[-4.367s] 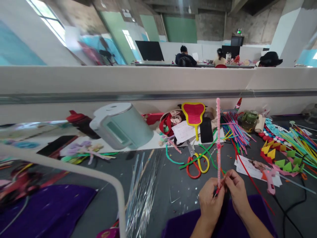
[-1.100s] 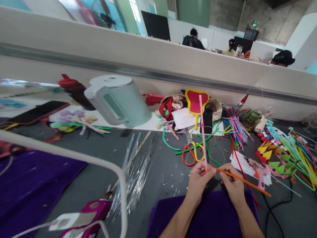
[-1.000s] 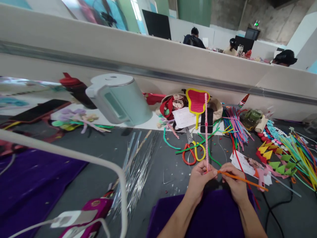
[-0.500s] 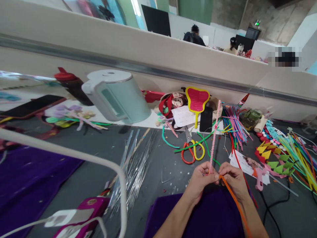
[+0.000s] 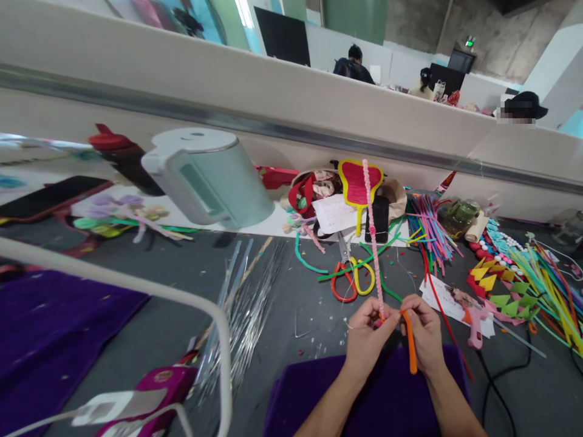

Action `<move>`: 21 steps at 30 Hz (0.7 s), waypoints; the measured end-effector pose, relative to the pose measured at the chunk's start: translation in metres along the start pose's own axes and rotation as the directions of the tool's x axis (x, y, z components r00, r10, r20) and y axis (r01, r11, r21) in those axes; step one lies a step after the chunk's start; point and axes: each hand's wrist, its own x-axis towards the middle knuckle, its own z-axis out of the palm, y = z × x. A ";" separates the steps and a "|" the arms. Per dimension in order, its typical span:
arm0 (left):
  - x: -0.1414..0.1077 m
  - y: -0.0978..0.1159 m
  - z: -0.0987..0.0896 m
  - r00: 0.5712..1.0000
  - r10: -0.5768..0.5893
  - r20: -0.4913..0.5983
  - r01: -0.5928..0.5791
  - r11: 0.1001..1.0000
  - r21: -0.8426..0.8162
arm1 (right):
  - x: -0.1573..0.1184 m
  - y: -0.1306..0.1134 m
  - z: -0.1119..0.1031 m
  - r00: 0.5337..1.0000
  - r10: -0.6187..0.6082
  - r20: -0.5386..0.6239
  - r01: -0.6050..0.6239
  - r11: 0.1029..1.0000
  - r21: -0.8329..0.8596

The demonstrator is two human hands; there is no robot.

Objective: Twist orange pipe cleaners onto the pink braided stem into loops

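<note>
My left hand pinches the lower end of a pink twisted pipe cleaner stem, which stands nearly upright and leans slightly left. Close beside it, my right hand grips an orange pipe cleaner whose free end hangs down between finger and palm. A bit of orange also shows at the base of the pink stem, by the left fingertips. The fingers partly hide where the two join. Both hands are above a folded purple cloth. Scissors with red and yellow handles lie beyond the left hand.
Green pipe cleaners cross the scissors. A pale blue kettle stands back left, near loose silvery strips. To the right are a pink glue gun, a pipe cleaner bundle and a black cable. A white bar crosses front left.
The pink stem's top has swung left, now in front of the red-and-yellow fan shape. The orange pipe cleaner's long trailing end has been drawn up, leaving a short hanging piece by my right hand.
</note>
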 end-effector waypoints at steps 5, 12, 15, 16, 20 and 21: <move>-0.001 -0.007 -0.002 0.991 0.118 -0.068 -0.105 0.979 0.174 | -0.001 0.004 0.010 0.991 0.083 -0.101 -0.077 0.995 0.066; -0.003 -0.009 -0.003 0.979 0.201 -0.042 -0.175 0.923 0.342 | -0.003 0.008 0.015 0.974 0.137 -0.181 -0.124 0.989 0.080; -0.004 -0.006 -0.003 0.971 0.240 0.006 -0.219 0.874 0.434 | -0.003 0.010 0.014 0.966 0.167 -0.198 -0.151 0.984 0.096; -0.004 -0.005 -0.003 0.967 0.253 0.035 -0.240 0.855 0.459 | -0.002 0.010 0.014 0.964 0.176 -0.201 -0.159 0.982 0.100; -0.006 -0.003 -0.002 0.948 0.289 0.132 -0.315 0.808 0.497 | -0.001 0.007 0.012 0.961 0.169 -0.219 -0.154 0.985 0.084; -0.007 -0.003 -0.002 0.943 0.294 0.153 -0.331 0.802 0.498 | -0.001 0.006 0.012 0.962 0.157 -0.222 -0.143 0.987 0.075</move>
